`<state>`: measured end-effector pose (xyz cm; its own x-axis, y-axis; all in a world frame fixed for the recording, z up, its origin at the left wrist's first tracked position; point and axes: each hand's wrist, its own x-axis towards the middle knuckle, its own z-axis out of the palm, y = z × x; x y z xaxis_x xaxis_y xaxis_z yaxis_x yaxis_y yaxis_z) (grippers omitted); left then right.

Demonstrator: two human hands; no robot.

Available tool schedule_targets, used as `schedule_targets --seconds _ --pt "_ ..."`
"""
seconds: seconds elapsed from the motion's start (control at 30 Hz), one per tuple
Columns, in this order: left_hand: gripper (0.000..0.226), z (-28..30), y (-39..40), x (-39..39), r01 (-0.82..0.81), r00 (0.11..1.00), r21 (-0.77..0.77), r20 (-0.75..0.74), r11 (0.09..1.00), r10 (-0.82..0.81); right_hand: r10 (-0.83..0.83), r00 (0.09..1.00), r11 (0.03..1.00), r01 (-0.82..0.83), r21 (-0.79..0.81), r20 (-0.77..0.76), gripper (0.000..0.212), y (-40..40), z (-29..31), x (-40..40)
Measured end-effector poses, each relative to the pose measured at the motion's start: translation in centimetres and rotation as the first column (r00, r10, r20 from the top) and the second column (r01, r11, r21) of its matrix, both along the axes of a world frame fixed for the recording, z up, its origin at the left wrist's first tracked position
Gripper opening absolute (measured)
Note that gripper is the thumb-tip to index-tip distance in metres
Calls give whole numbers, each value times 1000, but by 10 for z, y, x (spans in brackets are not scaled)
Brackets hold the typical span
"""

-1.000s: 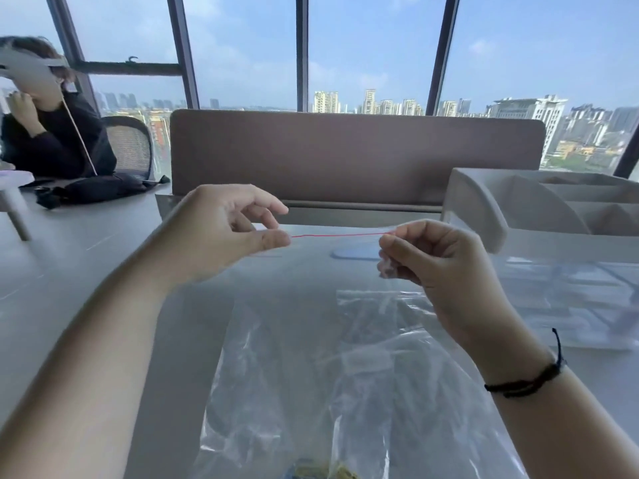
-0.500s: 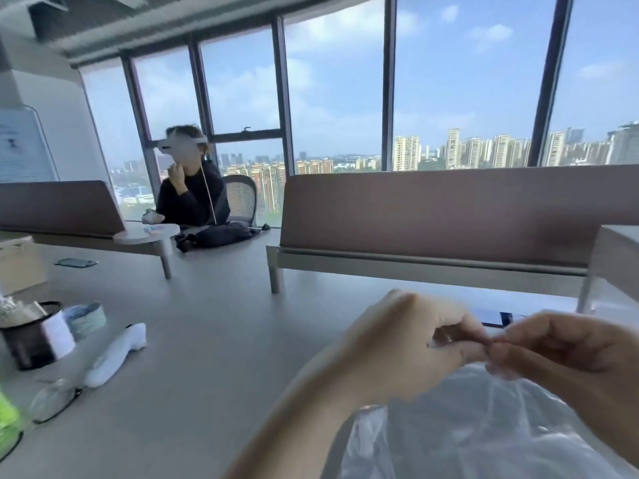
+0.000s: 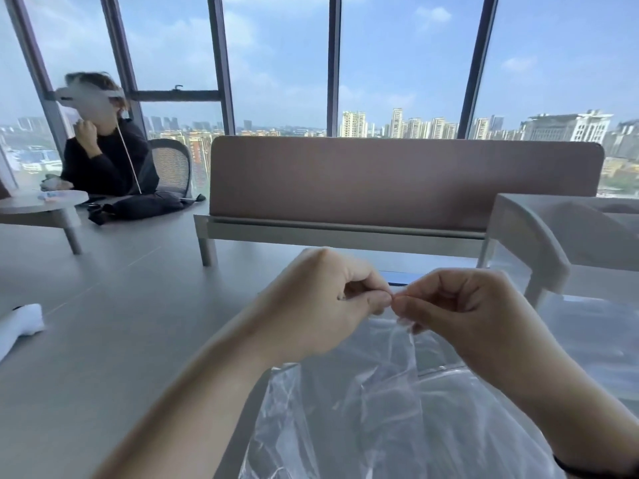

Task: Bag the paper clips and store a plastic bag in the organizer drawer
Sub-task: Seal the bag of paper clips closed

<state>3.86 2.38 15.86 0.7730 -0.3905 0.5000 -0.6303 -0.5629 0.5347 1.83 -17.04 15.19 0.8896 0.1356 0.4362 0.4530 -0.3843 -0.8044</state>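
Observation:
My left hand (image 3: 325,302) and my right hand (image 3: 463,316) meet fingertip to fingertip above the grey table. Both pinch the top edge of a small clear plastic bag (image 3: 406,337) that hangs from the fingers. A pile of clear plastic bags (image 3: 397,420) lies on the table under my hands. The white organizer (image 3: 539,243) stands at the right, its top compartments open to view. No paper clips show in this frame.
A brown desk divider (image 3: 397,178) crosses the table behind my hands. A person in black sits at the far left by a small round white stand (image 3: 45,202). A white soft object (image 3: 19,326) lies at the left edge. A blue flat item (image 3: 401,277) peeks out behind my fingers.
One second ago my hands were apart, stretching the bag's red-lined edge between them. They have come together and now touch at the fingertips. The camera swung left, then back.

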Motion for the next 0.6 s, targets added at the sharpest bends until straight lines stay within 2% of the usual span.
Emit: schedule_targets --seconds 0.13,0.23,0.47,0.6 --pt "11 2 -1 -1 -9 1000 -4 2 1000 9 35 999 997 -33 68 -28 15 -2 -1 0" --pt "14 2 -2 -4 -11 1000 13 26 1000 11 31 999 998 -30 51 -25 9 -3 -2 0" --pt "6 3 -1 -8 28 1000 22 13 999 -29 55 998 995 -53 84 -29 12 -5 -1 -2" --pt "6 2 -3 -9 30 999 18 20 999 -31 60 998 993 -56 100 -36 23 -4 0 -4"
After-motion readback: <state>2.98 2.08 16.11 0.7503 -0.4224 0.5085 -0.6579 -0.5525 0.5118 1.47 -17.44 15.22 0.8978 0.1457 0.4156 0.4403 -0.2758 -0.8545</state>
